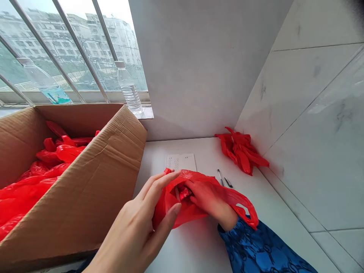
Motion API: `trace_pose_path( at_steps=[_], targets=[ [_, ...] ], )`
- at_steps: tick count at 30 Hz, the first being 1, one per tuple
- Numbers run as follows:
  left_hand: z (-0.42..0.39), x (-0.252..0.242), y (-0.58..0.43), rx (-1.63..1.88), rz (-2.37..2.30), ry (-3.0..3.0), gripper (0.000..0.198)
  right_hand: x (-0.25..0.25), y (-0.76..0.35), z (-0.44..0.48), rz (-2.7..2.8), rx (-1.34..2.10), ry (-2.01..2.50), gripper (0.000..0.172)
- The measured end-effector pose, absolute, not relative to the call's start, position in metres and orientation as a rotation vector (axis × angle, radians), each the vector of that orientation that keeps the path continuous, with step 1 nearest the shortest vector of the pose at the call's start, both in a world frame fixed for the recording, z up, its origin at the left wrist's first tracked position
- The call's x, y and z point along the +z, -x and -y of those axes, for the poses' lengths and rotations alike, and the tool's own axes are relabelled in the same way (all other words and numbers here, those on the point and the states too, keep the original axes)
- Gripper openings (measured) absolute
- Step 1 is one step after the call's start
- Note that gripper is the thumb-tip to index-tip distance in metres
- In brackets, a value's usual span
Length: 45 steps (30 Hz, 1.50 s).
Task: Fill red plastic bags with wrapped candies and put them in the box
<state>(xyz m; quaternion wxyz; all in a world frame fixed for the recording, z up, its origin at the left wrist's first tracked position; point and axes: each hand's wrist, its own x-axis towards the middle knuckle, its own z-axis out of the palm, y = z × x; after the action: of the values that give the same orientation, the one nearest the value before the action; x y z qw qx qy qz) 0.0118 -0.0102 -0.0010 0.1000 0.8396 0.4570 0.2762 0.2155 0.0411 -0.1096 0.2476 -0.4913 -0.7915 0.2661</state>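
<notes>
My left hand point(142, 223) pinches the near rim of a red plastic bag point(196, 212) on the white table point(273, 212), thumb under the edge and fingers stretched along it. My right hand point(209, 203), in a blue patterned sleeve, is pushed inside the bag and shows through the thin film. It seems to close on a small red thing inside that I cannot make out. The bag's handles hang over my right wrist.
A large open cardboard box point(108, 167) full of red bags stands at the left. A heap of red bags point(241, 151) lies in the far corner. A printed paper point(182, 162) and two pens point(223, 179) lie beyond the bag. Two water bottles point(129, 89) stand on the sill.
</notes>
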Motion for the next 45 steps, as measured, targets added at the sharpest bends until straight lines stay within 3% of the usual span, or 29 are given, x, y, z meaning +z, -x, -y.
trace_pose_path(
  at_steps=[3,7,12,16,20,27,33,38,45],
  targets=[
    [0.009,-0.001,-0.011,0.818,-1.401,-2.504,0.043,-0.096,-0.222,-0.041,2.13,0.754,1.324,0.055],
    [0.006,-0.006,-0.01,0.781,-1.525,-2.519,0.042,-0.073,-0.23,-0.037,1.959,0.933,1.372,0.033],
    [0.0,-0.015,-0.015,0.578,-1.57,-2.488,0.031,-0.055,-0.225,-0.024,1.569,1.133,1.103,0.059],
    [-0.007,-0.023,-0.023,0.487,-1.53,-2.423,0.037,-0.054,-0.212,-0.018,1.599,0.945,1.124,0.054],
    [-0.011,-0.024,-0.028,0.545,-1.429,-2.348,0.032,-0.053,-0.205,-0.013,1.704,0.812,1.197,0.061],
    [-0.011,-0.023,-0.021,0.539,-1.38,-2.376,0.028,-0.041,-0.223,-0.012,1.738,1.056,1.037,0.038],
    [-0.01,-0.024,-0.022,0.475,-1.269,-2.467,0.027,-0.05,-0.226,-0.021,1.489,1.3,0.975,0.03],
    [-0.01,-0.02,-0.024,0.583,-1.313,-2.35,0.033,-0.053,-0.227,-0.027,1.182,1.375,0.902,0.04],
    [-0.013,-0.021,-0.023,0.738,-1.358,-2.242,0.035,-0.052,-0.232,-0.028,1.265,1.423,0.85,0.037]
  ],
)
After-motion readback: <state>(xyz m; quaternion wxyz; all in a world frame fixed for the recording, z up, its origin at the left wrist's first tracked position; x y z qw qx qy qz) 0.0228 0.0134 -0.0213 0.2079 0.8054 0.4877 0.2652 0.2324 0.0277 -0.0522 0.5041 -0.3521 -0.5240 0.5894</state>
